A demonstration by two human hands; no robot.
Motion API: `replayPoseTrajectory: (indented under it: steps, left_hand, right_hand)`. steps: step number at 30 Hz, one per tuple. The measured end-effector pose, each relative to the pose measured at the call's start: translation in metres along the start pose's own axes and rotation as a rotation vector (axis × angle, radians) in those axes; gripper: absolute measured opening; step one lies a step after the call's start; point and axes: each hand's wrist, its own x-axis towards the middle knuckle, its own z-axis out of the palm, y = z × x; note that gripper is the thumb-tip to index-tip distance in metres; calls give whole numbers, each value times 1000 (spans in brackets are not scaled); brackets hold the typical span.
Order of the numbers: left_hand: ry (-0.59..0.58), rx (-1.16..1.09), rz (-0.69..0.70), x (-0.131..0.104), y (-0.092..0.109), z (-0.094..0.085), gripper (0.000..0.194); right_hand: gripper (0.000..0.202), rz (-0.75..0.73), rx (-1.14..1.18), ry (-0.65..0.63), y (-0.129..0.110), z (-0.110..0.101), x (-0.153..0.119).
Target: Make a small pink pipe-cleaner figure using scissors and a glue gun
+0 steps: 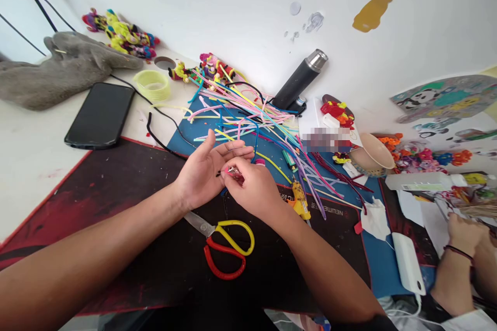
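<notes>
My left hand [204, 173] lies palm up with its fingers stretched out. Small dark bits rest on that palm. Over it, my right hand [252, 186] pinches a small red and silvery piece [236, 175] between thumb and fingers; its kind is mostly hidden. The fingertips reach the left palm. Just below both hands, a pair of scissors [217, 240] with one yellow and one red handle lies on the dark mat [155, 238]. Beyond the fingers spreads a loose heap of coloured pipe cleaners [248, 108].
A yellow glue gun [300, 199] lies right of my right hand. Farther back are a black thermos [297, 83] and a bowl [373, 152]. A phone [100, 114] and yellow coil [152, 85] sit at left. At right, a white power bank [408, 261] lies beside another person's hands [464, 240].
</notes>
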Motion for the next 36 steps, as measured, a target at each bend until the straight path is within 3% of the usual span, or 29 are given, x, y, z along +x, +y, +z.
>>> replayPoseTrajectory:
  steps: [8,18,28,36]
  left_hand:
    - [4,27,-74,-3,2,-3,67]
    - [-31,-29,-84,-3,2,-6,69]
    - [-37,-65,-43,-5,5,2,73]
    - [-47,-83,-35,-3,2,0,74]
  right_hand:
    - [9,-15,1,81,-2,-4,8]
    - [14,-21,-80,47,-6,-4,13]
    - [16,-22,143,110,-3,-10,5]
    - [16,-66,163,87,2,-9,1]
